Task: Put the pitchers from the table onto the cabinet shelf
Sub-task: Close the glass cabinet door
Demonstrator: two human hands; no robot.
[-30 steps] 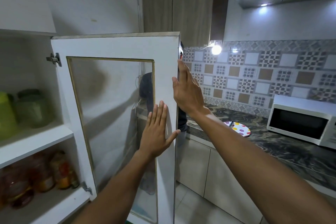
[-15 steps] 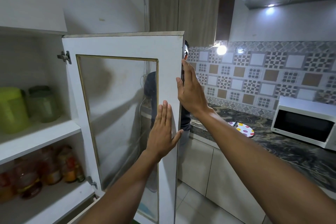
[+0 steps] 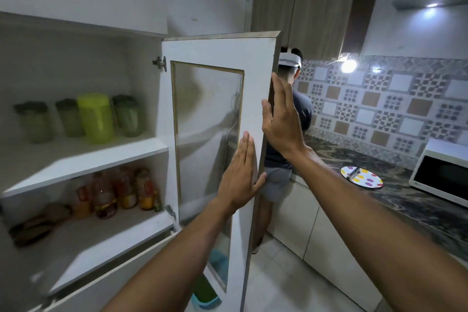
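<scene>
Both hands flat and unclenched, grasping nothing: left hand (image 3: 240,172) on cabinet door (image 3: 255,88) face; right hand (image 3: 281,119) at its edge; four green pitchers (image 3: 95,118) standing on upper shelf (image 3: 83,159).

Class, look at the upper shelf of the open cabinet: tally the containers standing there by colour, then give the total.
Bright lime-green pitcher: 1
Pale, see-through pitchers with dark lids: 3
Total on the upper shelf: 4
</scene>
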